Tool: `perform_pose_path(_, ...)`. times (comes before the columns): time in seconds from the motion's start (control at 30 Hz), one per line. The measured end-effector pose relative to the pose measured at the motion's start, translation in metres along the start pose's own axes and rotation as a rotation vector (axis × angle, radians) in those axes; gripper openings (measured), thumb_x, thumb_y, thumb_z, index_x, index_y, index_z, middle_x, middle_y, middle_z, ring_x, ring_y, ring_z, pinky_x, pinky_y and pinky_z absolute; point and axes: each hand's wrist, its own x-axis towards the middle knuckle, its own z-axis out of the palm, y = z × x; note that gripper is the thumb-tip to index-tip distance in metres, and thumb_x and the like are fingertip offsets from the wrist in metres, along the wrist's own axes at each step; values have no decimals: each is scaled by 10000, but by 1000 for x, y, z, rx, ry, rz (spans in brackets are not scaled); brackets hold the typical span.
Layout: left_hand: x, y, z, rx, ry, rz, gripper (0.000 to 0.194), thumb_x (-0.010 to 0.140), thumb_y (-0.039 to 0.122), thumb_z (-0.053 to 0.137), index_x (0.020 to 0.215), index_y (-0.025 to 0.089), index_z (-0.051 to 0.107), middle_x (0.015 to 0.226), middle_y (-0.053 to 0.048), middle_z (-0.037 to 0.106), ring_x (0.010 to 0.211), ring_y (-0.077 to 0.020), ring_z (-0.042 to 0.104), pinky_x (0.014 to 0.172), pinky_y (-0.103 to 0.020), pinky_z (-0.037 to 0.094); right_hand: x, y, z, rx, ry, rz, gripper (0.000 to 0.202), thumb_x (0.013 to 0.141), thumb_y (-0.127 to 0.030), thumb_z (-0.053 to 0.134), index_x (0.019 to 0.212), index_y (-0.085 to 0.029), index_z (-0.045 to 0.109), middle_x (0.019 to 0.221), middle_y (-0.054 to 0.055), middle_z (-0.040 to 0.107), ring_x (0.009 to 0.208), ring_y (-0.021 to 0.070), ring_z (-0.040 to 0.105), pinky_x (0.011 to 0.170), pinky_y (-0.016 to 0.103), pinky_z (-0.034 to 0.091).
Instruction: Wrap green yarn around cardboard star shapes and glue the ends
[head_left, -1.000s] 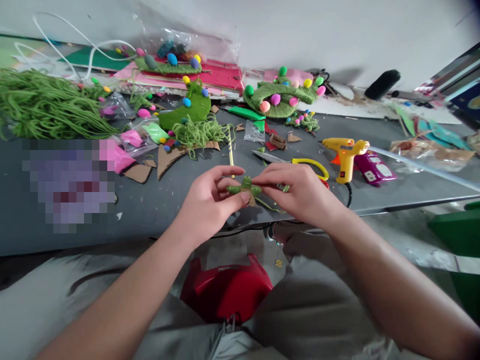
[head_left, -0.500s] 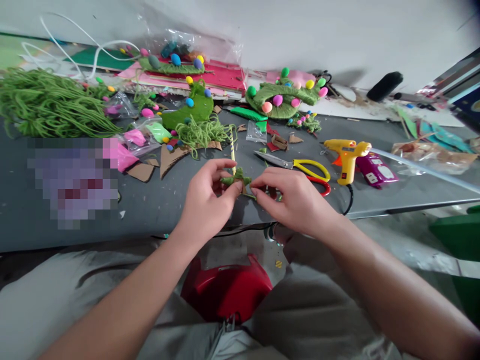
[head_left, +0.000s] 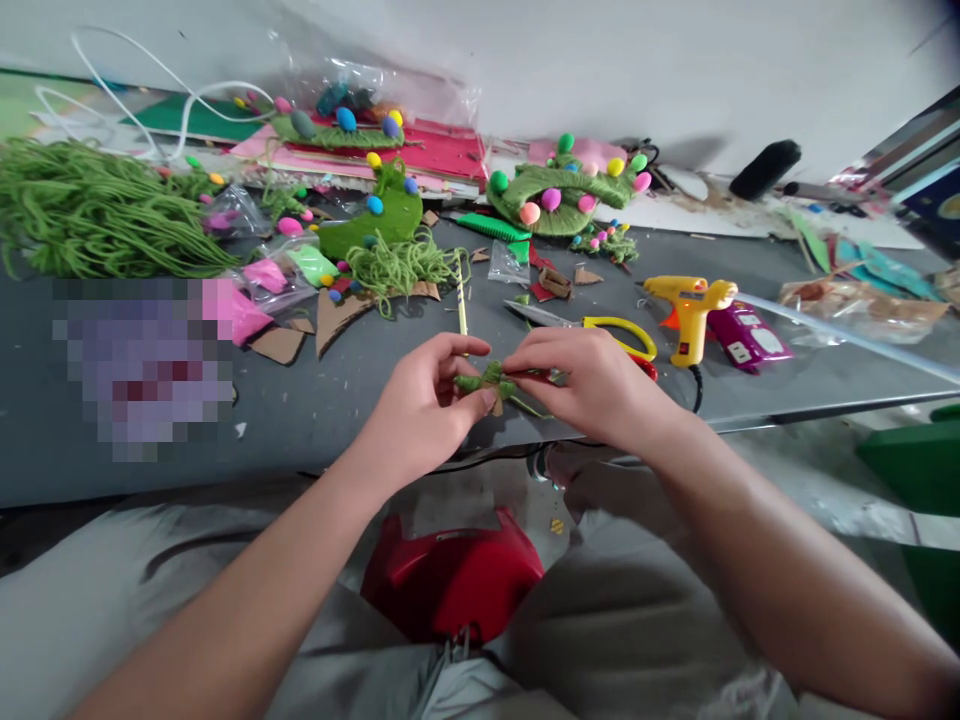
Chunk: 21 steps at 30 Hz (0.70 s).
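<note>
- Over the near edge of the bench (head_left: 315, 420), both hands are up off the surface, working one little piece between them.
- The left hand (head_left: 420, 410) has its thumb and fingertips pinched shut on a small cross-shaped thing wrapped in green yarn, call it the yarn cross (head_left: 487, 381).
- The right hand (head_left: 592, 385) meets it from the other side, fingers curled in and pinching the cross's right arm, so it's gripped too. A loose green strand (head_left: 534, 408) trails off underneath.
- Just behind the right hand lie scissors (head_left: 600, 328) with yellow and red handles, flat on the bench.
- Right of those, a yellow glue gun (head_left: 690, 310) stands upright, with a purple power strip (head_left: 746, 340) beside it.
- A pencil (head_left: 461, 300) lies just past the left hand, pointing toward the far edge.
- Further back there's a tuft of green yarn (head_left: 401, 265) on cardboard scraps, and a green wreath-like piece with coloured balls (head_left: 562, 190) near the far edge.
- A big heap of green yarn (head_left: 90, 210) fills the far left corner.
- Below the bench, a red stool (head_left: 450, 575) shows between the knees.
</note>
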Motion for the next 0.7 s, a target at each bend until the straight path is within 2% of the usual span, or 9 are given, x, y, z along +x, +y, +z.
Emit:
perform_pose_path(0.23,0,-5,2,200,52,47,369,807,264,757,1130,190,596,771,4,642,693,-174,620,633,-314,474,-4,-12,1,-132,16,44,164,876,-143,624,913,-190,777,859,21,713,781,158,648,676,279,434)
perform_pose_path(0.4,-1,-8,6,298,165,116,304,827,230,711,1116,190,626,748,18,603,658,-148,576,606,-292,446,-4,-20,11,-56,63,139,108,865,-173,637,859,-166,744,828,22,694,770,156,626,670,281,433)
perform_pose_path(0.47,0,-8,8,260,228,143,303,824,222,717,1110,179,627,758,13,611,671,-146,588,615,-284,456,-3,-22,13,5,104,159,99,870,-180,637,846,-160,730,818,24,691,756,153,615,662,281,434)
perform_pose_path(0.57,1,-7,9,77,294,153,339,803,220,756,1111,174,623,770,15,629,684,-142,624,617,-267,480,-3,-24,14,63,148,156,118,889,-177,625,844,-156,732,812,29,682,735,150,601,657,283,437)
perform_pose_path(0.7,4,-8,7,-197,311,133,367,754,179,810,1078,173,639,765,36,646,711,-123,669,694,-251,536,-4,-24,14,89,168,107,163,908,-136,606,928,-157,767,869,43,700,783,161,629,691,285,458)
